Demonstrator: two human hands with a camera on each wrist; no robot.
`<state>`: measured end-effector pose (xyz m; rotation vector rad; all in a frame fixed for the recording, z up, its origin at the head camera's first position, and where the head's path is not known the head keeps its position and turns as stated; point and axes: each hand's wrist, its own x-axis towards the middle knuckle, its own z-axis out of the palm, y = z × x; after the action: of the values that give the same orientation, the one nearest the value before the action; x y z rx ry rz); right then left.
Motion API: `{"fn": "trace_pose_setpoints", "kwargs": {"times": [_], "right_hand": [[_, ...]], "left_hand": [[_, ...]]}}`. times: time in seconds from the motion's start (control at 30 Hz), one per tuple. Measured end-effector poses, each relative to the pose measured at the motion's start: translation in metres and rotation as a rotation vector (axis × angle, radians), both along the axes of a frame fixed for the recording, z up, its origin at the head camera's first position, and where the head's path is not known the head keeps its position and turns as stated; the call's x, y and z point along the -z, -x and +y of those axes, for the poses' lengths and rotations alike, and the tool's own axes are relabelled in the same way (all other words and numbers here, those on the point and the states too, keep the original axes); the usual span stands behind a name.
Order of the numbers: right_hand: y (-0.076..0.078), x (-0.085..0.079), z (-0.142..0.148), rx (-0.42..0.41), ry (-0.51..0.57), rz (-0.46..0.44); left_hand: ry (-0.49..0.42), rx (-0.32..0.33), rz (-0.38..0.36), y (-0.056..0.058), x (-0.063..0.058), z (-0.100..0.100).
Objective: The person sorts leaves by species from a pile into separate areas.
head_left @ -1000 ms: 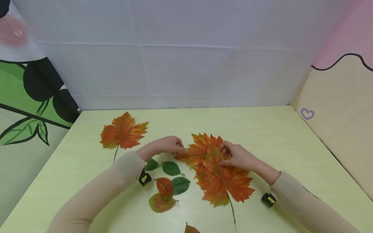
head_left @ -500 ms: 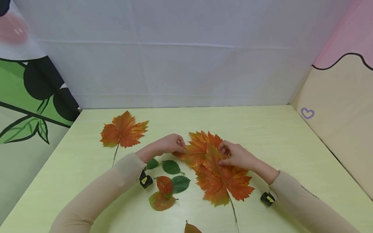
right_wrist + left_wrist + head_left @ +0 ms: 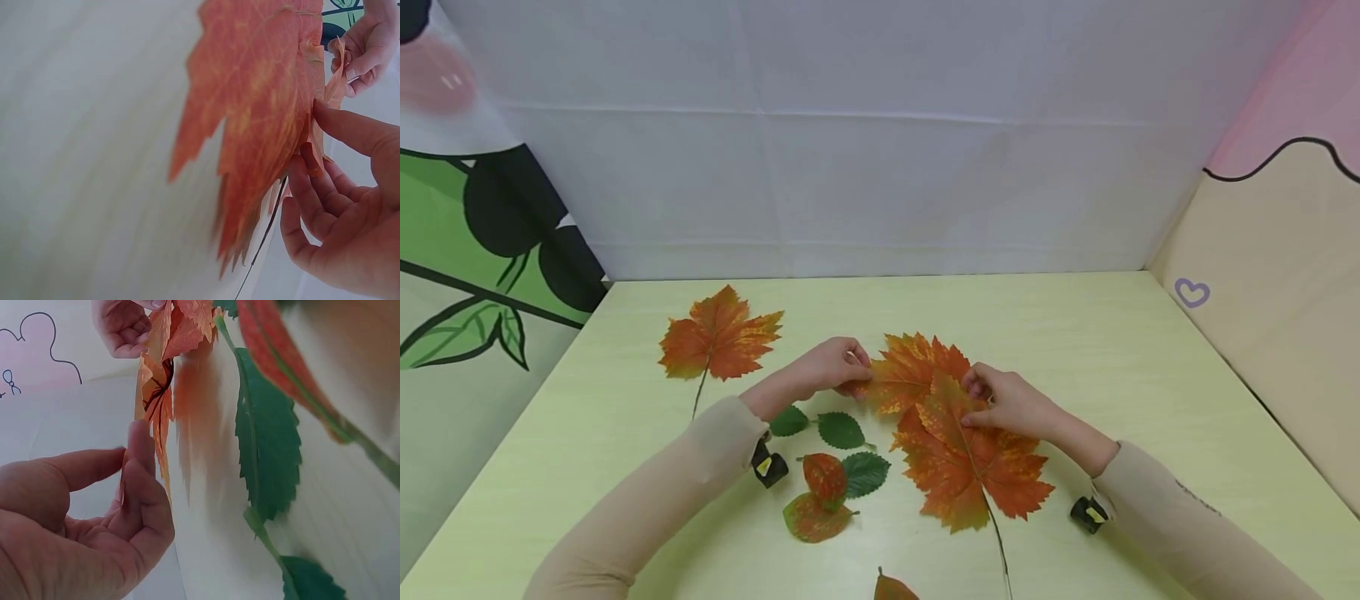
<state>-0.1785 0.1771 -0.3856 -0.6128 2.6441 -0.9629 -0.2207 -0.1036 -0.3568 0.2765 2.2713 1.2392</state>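
Note:
Two orange-red maple leaves overlap in the middle of the table. My left hand (image 3: 833, 367) pinches the left tip of the rear maple leaf (image 3: 910, 367) between thumb and fingers; in the left wrist view that leaf is raised off the tabletop. The front maple leaf (image 3: 977, 475) lies over it, its thin dark stem (image 3: 1000, 542) running toward the near edge. My right hand (image 3: 1011, 404) pinches the front leaf near its upper edge, thumb on top, as the right wrist view shows. The rear leaf's lower part is hidden under the front one.
At the far left of the table (image 3: 1075, 317) lies another maple leaf (image 3: 721, 337) with a stem. Green leaves (image 3: 841, 431) and red-green leaves (image 3: 817, 518) lie below my left hand. One more leaf (image 3: 893, 588) is cut off at the bottom edge.
My left hand has moved slightly up and left, and the rear leaf's tip has lifted with it, away from the near edge. The right hand keeps nearly the same place and grip.

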Motion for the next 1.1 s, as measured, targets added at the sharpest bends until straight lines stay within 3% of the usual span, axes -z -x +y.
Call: {"fn": "trace_pose_setpoints", "kwargs": {"times": [0.3,0.6,1.1], "right_hand": [[-0.002,0.0,0.002,-0.002,0.0,0.004],[-0.002,-0.001,0.003,0.005,-0.002,0.004],[-0.002,0.0,0.005,-0.001,-0.016,0.013]], "left_hand": [[-0.053,-0.067,0.092,0.001,0.005,-0.003],[-0.075,-0.157,0.146,0.004,0.001,-0.008],[-0.09,-0.189,0.195,0.007,-0.011,-0.018]]}}
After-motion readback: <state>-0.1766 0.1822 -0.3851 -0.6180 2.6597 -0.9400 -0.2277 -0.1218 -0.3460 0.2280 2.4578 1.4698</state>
